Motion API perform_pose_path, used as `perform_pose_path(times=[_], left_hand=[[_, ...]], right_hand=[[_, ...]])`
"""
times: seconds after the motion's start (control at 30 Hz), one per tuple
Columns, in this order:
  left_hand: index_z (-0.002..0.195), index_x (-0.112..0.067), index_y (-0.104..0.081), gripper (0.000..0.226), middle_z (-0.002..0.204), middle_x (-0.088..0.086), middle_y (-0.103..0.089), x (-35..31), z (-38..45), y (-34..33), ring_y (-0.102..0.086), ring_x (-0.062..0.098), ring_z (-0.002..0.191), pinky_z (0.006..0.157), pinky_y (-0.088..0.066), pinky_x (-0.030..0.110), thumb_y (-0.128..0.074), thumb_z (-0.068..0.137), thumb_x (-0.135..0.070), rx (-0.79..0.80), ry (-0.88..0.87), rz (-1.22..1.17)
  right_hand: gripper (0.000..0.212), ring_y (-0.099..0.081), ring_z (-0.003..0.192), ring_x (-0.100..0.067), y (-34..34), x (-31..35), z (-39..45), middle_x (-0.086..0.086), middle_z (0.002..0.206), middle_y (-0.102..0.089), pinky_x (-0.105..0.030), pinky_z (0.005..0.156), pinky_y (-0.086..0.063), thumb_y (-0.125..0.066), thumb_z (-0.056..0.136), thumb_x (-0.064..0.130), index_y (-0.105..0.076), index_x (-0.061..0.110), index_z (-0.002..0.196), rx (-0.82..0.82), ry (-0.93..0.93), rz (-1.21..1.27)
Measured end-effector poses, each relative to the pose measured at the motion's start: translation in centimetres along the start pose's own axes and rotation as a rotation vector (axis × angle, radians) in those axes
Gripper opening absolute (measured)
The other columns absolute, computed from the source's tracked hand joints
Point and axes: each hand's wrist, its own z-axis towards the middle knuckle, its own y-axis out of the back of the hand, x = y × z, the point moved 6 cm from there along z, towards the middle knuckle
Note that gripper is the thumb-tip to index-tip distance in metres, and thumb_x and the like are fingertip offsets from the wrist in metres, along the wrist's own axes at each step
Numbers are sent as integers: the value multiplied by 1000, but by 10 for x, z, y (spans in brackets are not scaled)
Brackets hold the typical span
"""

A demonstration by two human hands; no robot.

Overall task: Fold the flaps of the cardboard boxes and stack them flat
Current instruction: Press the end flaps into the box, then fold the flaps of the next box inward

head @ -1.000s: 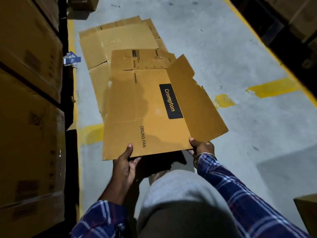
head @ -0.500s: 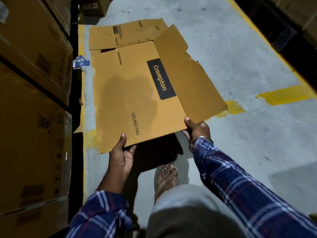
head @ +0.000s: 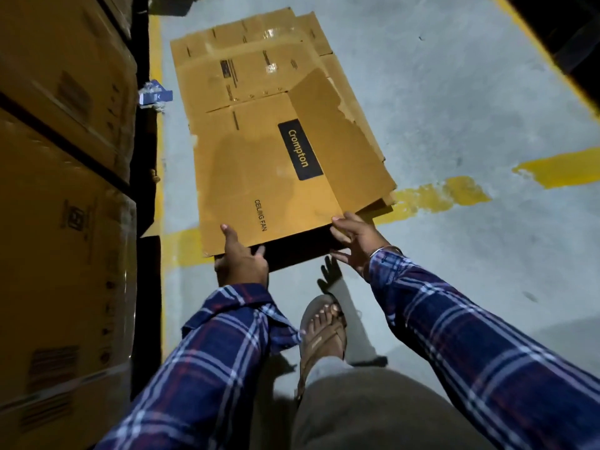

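- Flattened box [head: 269, 177], printed "Crompton" and "CEILING FAN", lies on top of a pile of flattened boxes [head: 246, 43] on the concrete floor [head: 454, 108].
- Its near edge is raised off the floor, dark shadow beneath; far edge overlaps the pile.
- Its right flap [head: 337, 134] lies folded out to the right, outer edge torn and ragged.
- Left hand [head: 242, 259] grasps the near edge, thumb on top, fingers curled under.
- Right hand [head: 355, 243] at the near right corner, fingers spread and loose; fingertips touch or nearly touch the edge, cannot tell which. Not gripping.
- Left: tall stacked cartons [head: 65, 190] just beside the pile, a narrow dark gap between. A small blue scrap [head: 155, 95] sits in that gap.
- Right: wide bare floor with yellow paint marks [head: 438, 196].
- Sandalled foot [head: 321, 332] stands on the floor near the raised edge.
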Motion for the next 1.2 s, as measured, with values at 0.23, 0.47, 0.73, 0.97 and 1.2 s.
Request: perform_pose_path(times=[0.23, 0.47, 0.73, 0.97, 1.2], left_hand=[[160, -19, -31, 58, 165, 9, -33, 9, 1, -6, -32, 25, 152, 123, -28, 48, -50, 107, -34, 154, -70, 66], [139, -16, -53, 37, 134, 10, -69, 28, -60, -53, -66, 24, 122, 103, -51, 42, -56, 105, -32, 472, -10, 743], [138, -21, -58, 39, 127, 3, -73, 28, -197, -101, -69, 18, 115, 107, -48, 42, -61, 102, -35, 835, -92, 1368], [149, -30, -50, 55, 132, -9, -70, 69, -371, -179, -65, 8, 122, 113, -45, 42, -64, 98, -45, 1287, -268, 1741], [142, -33, -56, 52, 127, -6, -72, 236, -500, -176, -65, 9, 119, 106, -49, 37, -69, 94, -47, 1655, -249, 1989]], right_hand=[[37, -67, 118, -17, 23, -11, -29, 4, 123, -73, -45, 101, -52, -67, 96, 24, -61, 23, 133, 28, -11, -110], [32, -73, 99, -23, 78, 10, -87, -13, 117, -74, -37, 91, -54, -64, 98, 25, -66, 10, 127, -196, 51, -165], [28, -73, 105, -26, 123, 63, -248, -9, 109, -77, -36, 88, -55, -60, 100, 31, -70, 13, 120, -255, 230, -360], [95, -72, 97, -16, 197, 94, -439, -1, 107, -76, -33, 77, -51, -68, 54, 92, -70, 21, 117, -465, 441, -601], [80, -71, 94, -11, 313, 58, -559, 11, 107, -73, -22, 69, -52, -60, 65, 92, -67, 32, 118, -678, 226, -747]])
